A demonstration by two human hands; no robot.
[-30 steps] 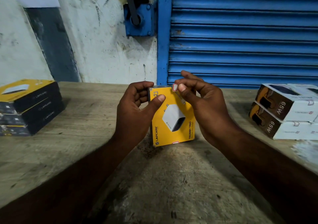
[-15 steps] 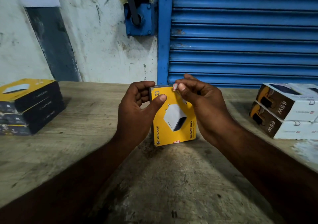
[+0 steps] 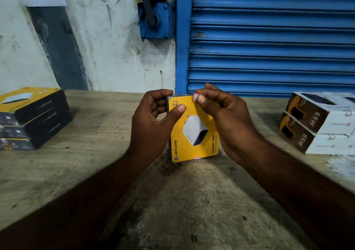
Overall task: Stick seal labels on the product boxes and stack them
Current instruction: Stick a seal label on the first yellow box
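Note:
A yellow product box [image 3: 192, 134] stands upright on the wooden table [image 3: 96, 163], its printed face toward me. My left hand [image 3: 153, 122] grips its left edge, thumb across the front. My right hand [image 3: 224, 115] holds the top right corner, its thumb pressing a small red-and-white seal label [image 3: 196, 97] onto the top edge. A second seal label [image 3: 196, 157] shows at the box's bottom edge.
A stack of three yellow-and-black boxes [image 3: 32, 119] sits at the far left. Two white-and-brown boxes [image 3: 318, 122] are stacked at the right. A blue roller shutter [image 3: 269, 38] and a stained wall [image 3: 107, 47] close off the back of the table.
Both hands and the box have stayed nearly in place. The right thumb keeps rubbing at the label on the top corner.

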